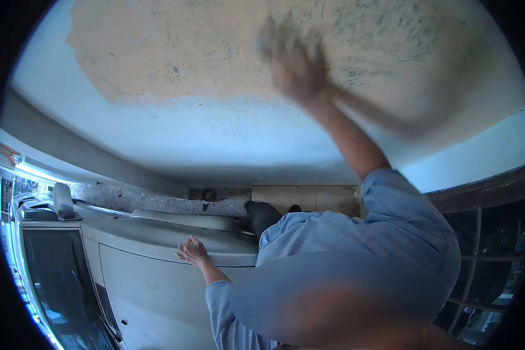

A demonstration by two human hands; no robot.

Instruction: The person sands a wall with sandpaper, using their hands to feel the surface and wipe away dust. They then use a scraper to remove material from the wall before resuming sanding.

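My right hand [300, 73] is raised against the wall [175, 41], on a stretch of tan, dark-flecked surface. It is smeared by motion, and a pale greyish patch shows at its fingers; I cannot tell whether it holds anything. Lower down, my left hand [192, 251] has its fingers spread, with pale marks on the fingertips. It overlaps the edge of the beige vehicle's hood [157, 280] and holds nothing.
White paint borders the tan area below and at left. A side mirror [62, 200] and windshield [64, 280] belong to the vehicle close by. Tiles [326, 198] and rough grey ground [151, 201] run along the wall's foot. A dark-framed paned window [487, 256] stands at right.
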